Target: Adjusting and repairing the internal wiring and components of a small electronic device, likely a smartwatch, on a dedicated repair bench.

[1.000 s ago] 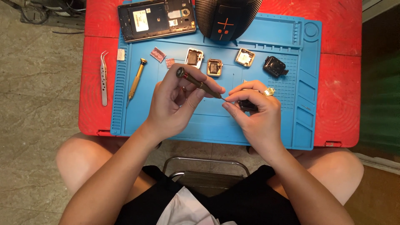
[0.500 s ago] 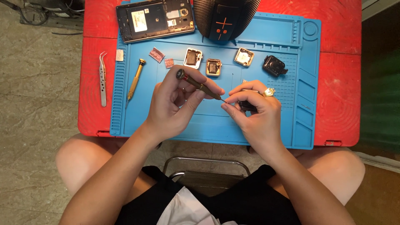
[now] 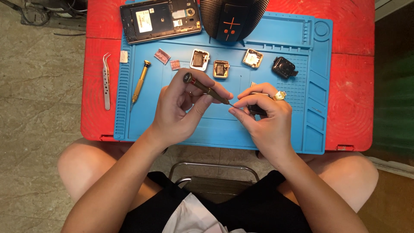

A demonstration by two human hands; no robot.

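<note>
The left hand pinches a brass precision screwdriver above the centre of the blue repair mat. Its long axis runs diagonally, cap toward the mat's far-left side, tip pointing down-right. The right hand grips a small dark part closed-fingered at the tip.

Red table on tiled stone floor

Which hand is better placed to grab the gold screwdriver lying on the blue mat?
Left. The left hand is nearer the gold screwdriver lying on the blue silicone mat, though it already holds a dark-handled screwdriver. The right hand is farther away, pinching a small dark part.
</note>
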